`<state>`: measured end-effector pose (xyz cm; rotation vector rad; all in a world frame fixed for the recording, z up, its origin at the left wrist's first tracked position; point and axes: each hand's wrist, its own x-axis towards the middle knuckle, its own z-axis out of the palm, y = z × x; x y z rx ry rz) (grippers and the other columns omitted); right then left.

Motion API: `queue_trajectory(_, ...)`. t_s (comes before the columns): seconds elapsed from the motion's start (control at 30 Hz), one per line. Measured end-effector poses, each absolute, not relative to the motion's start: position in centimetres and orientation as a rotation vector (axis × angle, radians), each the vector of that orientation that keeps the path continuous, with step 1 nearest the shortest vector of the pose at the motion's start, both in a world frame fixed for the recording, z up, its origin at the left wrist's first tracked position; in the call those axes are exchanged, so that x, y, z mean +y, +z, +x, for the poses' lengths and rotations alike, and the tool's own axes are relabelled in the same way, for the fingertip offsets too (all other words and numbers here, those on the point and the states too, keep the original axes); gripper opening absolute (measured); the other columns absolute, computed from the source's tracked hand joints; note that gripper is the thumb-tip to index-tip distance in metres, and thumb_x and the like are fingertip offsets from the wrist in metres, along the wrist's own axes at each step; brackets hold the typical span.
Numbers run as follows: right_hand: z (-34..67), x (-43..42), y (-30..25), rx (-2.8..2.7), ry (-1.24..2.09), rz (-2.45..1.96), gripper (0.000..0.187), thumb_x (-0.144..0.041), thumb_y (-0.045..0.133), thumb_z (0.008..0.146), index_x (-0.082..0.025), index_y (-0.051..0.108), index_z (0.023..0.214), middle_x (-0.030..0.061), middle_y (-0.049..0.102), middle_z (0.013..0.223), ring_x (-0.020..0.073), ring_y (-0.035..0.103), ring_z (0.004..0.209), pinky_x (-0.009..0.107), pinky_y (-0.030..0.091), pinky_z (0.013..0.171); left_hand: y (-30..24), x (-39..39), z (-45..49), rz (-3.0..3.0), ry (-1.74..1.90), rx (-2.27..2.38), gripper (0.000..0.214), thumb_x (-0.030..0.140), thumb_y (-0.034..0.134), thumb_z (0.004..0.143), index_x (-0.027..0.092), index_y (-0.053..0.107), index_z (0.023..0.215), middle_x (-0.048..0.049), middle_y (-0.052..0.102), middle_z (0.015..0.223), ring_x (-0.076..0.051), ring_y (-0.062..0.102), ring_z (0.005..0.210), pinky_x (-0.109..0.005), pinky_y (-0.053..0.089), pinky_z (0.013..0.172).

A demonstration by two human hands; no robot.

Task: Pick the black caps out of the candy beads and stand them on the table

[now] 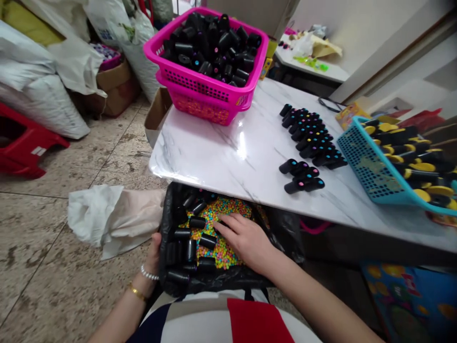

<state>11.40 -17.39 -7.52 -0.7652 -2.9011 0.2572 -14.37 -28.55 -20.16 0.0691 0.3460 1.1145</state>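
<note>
On my lap sits a box lined with black plastic (166, 267), partly under the table edge. Small multicoloured round beads (223, 255) fill its middle and right. Several short black tubes (208, 241) lie loose along its left side and on the beads. My right hand (246, 240) rests palm down over the beads, fingers stretched out, just right of the tubes; a dark bit shows near its fingertips. My left hand (153, 257) holds the box's left side from outside, thumb by the rim, the other fingers mostly hidden.
On the white marbled table (214, 157) stand stacked pink baskets (205, 90) full of black tubes, rows of tubes with coloured dots (310, 131), and a blue basket (371, 166) of black-and-yellow pieces. White sacks (46, 90), a red stool (28, 138) and a cloth bag (117, 216) are at left.
</note>
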Motion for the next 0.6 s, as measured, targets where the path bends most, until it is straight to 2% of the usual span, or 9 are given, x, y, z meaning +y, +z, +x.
queue_trajectory(0.1,10.9,-16.9,-8.9,-3.026,0.197,-0.765,0.034,-0.012,0.05,0.094,-0.013,0.062,0.125,0.0144,0.069,0.109,0.026,0.06,0.097,0.04,0.055,0.085,-20.0,-28.5,-14.3,0.07,1.097,0.409,0.057,0.06,0.071,0.074,0.021,0.073,0.114,-0.0072,0.073,0.115,-0.032,0.066,0.11,-0.042,0.047,0.103)
queue_trajectory(0.2,11.7,-15.9,-9.1,-3.014,0.074,-0.817,0.036,-0.01,0.045,0.094,-0.008,0.06,0.127,0.017,0.068,0.106,0.0279,0.058,0.096,0.042,0.054,0.088,-20.6,-28.8,-14.0,0.042,1.131,0.497,0.057,0.063,0.072,0.072,0.02,0.074,0.111,-0.0078,0.076,0.104,-0.032,0.07,0.098,-0.041,0.054,0.091)
queue_trajectory(0.3,11.5,-15.7,-9.0,-3.081,-0.039,-0.792,0.035,-0.006,0.044,0.092,-0.005,0.063,0.122,0.0197,0.067,0.104,0.0303,0.058,0.095,0.043,0.054,0.085,-20.9,-28.9,-13.8,-0.03,1.17,0.568,0.055,0.063,0.05,0.088,0.018,0.076,0.105,-0.0082,0.077,0.096,-0.03,0.071,0.094,-0.041,0.055,0.088)
queue_trajectory(0.37,10.8,-16.1,-9.0,-3.148,-0.023,-0.718,0.03,-0.007,0.047,0.091,-0.006,0.066,0.113,0.0192,0.068,0.101,0.0302,0.058,0.091,0.042,0.054,0.08,-20.6,-28.7,-13.7,-0.079,1.133,0.59,0.063,0.06,0.03,0.095,0.017,0.076,0.1,-0.0097,0.077,0.091,-0.03,0.071,0.094,-0.044,0.054,0.09)
queue_trajectory(0.47,10.2,-16.9,-8.9,-3.131,0.196,-0.611,0.024,-0.011,0.05,0.092,-0.01,0.066,0.11,0.0158,0.069,0.101,0.0275,0.059,0.09,0.04,0.054,0.078,-20.1,-28.5,-13.7,-0.121,1.1,0.61,0.071,0.059,0.02,0.096,0.016,0.076,0.099,-0.0128,0.076,0.09,-0.031,0.071,0.091,-0.046,0.054,0.091)
queue_trajectory(0.53,10.7,-17.1,-8.6,-2.978,0.458,-0.641,0.024,-0.012,0.053,0.091,-0.013,0.065,0.112,0.013,0.069,0.103,0.025,0.06,0.093,0.038,0.054,0.082,-20.2,-28.7,-13.8,-0.12,1.1,0.618,0.072,0.062,0.021,0.095,0.015,0.075,0.103,-0.0152,0.075,0.096,-0.033,0.07,0.094,-0.049,0.052,0.093)
queue_trajectory(0.6,11.8,-17.1,-8.0,-2.725,0.752,-0.765,0.026,-0.011,0.058,0.089,-0.018,0.064,0.114,0.0095,0.069,0.107,0.0221,0.061,0.1,0.036,0.052,0.089,-20.6,-29.0,-14.0,-0.093,1.105,0.604,0.069,0.065,0.03,0.093,0.014,0.074,0.108,-0.0165,0.074,0.102,-0.035,0.069,0.099,-0.051,0.05,0.096)
